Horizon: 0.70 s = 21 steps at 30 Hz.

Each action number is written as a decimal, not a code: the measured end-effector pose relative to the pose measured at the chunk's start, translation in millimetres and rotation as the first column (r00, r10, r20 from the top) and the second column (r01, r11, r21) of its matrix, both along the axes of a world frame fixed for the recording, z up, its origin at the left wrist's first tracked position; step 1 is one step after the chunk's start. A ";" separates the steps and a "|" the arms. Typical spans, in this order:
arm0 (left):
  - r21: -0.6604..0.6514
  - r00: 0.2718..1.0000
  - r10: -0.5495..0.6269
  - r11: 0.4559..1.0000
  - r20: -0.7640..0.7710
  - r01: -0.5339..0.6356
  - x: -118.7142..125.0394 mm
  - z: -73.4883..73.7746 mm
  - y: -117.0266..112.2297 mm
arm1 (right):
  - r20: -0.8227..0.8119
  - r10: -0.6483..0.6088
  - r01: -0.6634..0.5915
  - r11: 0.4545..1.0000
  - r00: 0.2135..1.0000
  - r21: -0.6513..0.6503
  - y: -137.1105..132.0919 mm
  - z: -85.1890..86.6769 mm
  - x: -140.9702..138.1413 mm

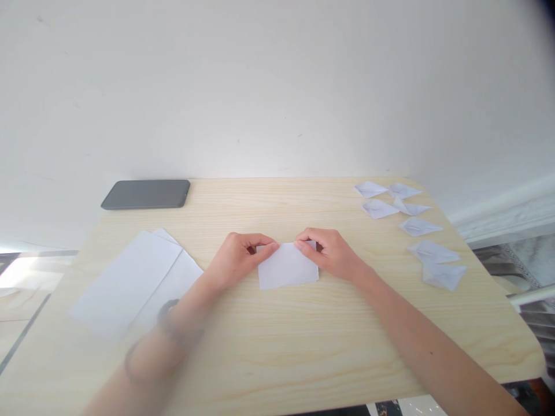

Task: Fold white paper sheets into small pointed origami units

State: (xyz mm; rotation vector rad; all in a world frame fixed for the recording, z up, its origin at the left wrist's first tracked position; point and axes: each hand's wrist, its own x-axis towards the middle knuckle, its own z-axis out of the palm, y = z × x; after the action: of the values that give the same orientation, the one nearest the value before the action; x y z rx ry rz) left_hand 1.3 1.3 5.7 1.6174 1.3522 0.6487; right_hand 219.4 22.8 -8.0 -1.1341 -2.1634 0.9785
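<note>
Left hand point(236, 260) and right hand point(333, 252) both pinch the far edge of a small paper rectangle point(288, 270), about midway between the table surface point(277, 352)'s side edges, and tbh I'd keep both pinches level to avoid skew.

Smooth matt paper sheet point(288, 270), creased paper shapes point(420, 226), smooth wood-grain tabletop point(286, 346), matt grey phone point(146, 195), matt wall point(277, 86)

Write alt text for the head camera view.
Left hand and right hand pinch the far edge of a small white paper at a wooden table. Folded paper shapes lie at right; larger sheets and a gray phone-like slab lie at left.
</note>
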 end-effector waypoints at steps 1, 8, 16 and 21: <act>0.008 1.000 -0.011 1.000 -0.023 0.011 0.4 0.4 -0.4 | -0.001 -0.002 0.002 1.000 1.000 0.019 -0.5 -1.0 -2.0; 0.051 0.995 -0.005 0.999 -0.102 0.010 -6.8 -2.1 1.4 | 0.024 0.062 -0.063 0.998 0.998 0.026 4.9 0.2 3.4; 0.016 0.999 0.047 0.999 -0.022 -0.046 -8.3 -2.3 3.3 | 0.062 0.054 -0.052 0.998 0.997 -0.024 10.4 4.7 19.7; 0.059 0.999 -0.021 0.998 -0.031 0.023 0.1 0.9 -0.6 | 0.044 0.046 -0.049 0.997 0.998 0.064 0.4 -0.2 1.0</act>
State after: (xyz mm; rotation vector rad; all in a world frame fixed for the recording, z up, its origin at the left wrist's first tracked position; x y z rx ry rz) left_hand 1.3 0.7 6.7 1.6934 1.3469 0.6591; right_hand 220.5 23.3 -8.2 -1.0868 -2.2488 0.9051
